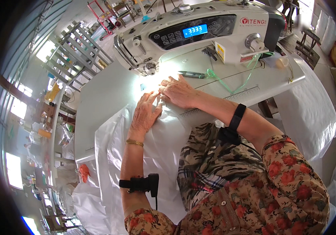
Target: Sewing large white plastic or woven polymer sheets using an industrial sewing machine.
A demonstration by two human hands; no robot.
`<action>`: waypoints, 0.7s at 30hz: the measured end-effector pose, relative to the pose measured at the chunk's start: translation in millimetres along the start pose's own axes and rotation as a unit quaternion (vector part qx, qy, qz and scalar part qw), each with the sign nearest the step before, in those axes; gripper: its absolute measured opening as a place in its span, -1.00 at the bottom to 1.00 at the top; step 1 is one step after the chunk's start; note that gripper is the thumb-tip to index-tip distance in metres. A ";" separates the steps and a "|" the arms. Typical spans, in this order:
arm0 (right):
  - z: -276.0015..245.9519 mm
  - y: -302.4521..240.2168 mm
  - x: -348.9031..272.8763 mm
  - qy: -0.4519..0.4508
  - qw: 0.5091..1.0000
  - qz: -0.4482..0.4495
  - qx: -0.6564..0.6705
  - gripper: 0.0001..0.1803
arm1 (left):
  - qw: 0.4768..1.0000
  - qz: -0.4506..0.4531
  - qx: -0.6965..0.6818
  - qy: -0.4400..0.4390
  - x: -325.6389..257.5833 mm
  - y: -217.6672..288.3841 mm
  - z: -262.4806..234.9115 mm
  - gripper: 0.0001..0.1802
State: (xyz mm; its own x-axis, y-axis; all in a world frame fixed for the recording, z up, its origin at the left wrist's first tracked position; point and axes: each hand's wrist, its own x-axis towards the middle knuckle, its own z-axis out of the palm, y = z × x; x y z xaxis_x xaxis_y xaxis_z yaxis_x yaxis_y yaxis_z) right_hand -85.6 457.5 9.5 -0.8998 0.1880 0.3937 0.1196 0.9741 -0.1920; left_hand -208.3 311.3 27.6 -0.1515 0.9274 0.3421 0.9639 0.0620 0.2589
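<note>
A thin white sheet [109,135] of shiny material hangs from the sewing machine's table over my lap. My left hand [144,113] is on its upper part, fingers pointing toward the needle area, with a fold of it between thumb and fingers. Close beside it, my right hand [177,92] has bent fingers closed at the sheet's edge. Both sets of fingertips nearly meet just in front of the sewing machine [199,29], under its lamp. Glare washes out the needle and the sheet's far edge. Thread snips [192,74] lie just beyond my right hand.
Green string [234,91] trails over the table [93,109] near a printed ruler scale [244,92]. A small dark object [210,53] lies by the machine. White sheeting [309,113] hangs at the right. Grey racks [78,53] stand at the far left, an orange-red bundle [84,172] below.
</note>
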 end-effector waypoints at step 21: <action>12.6 4.8 -0.2 0.010 1.000 0.000 0.001 -0.68 | 0.982 -0.175 0.077 -0.006 -3.2 36.6 20.0 -0.51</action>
State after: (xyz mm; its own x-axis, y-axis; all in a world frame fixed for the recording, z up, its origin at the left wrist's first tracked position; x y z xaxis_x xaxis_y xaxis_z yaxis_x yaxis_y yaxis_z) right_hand -90.1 460.5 -2.8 -0.8912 0.1904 0.4117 0.1189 0.9739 -0.1931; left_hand -168.2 318.0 17.9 -0.4780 0.8433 0.2456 0.8748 0.4319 0.2195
